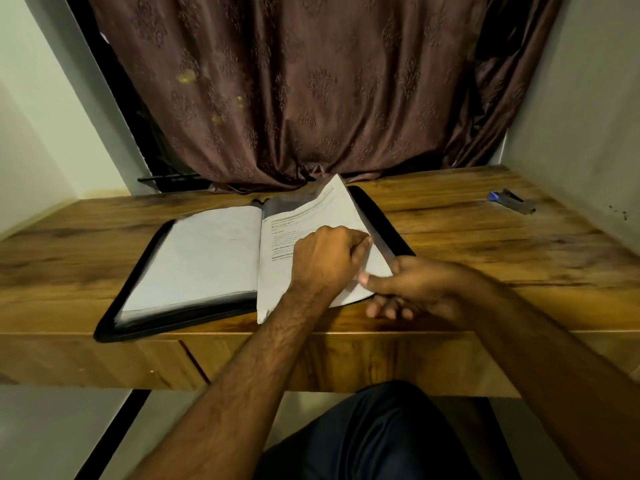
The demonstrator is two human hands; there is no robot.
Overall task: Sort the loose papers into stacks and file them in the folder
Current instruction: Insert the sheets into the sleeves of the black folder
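A wooden desk [450, 216] is seen below a brown curtain. An open black folder [145, 271] is laid flat on it, and a stapler [512, 201] is set well apart, far right.

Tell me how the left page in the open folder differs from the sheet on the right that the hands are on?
The left page lies flat and looks blank; the printed sheet is lifted and curved, with lines of text. No hand touches the left page; the left hand and right hand both grip the printed sheet at its right edge. Both are white paper in the black folder.
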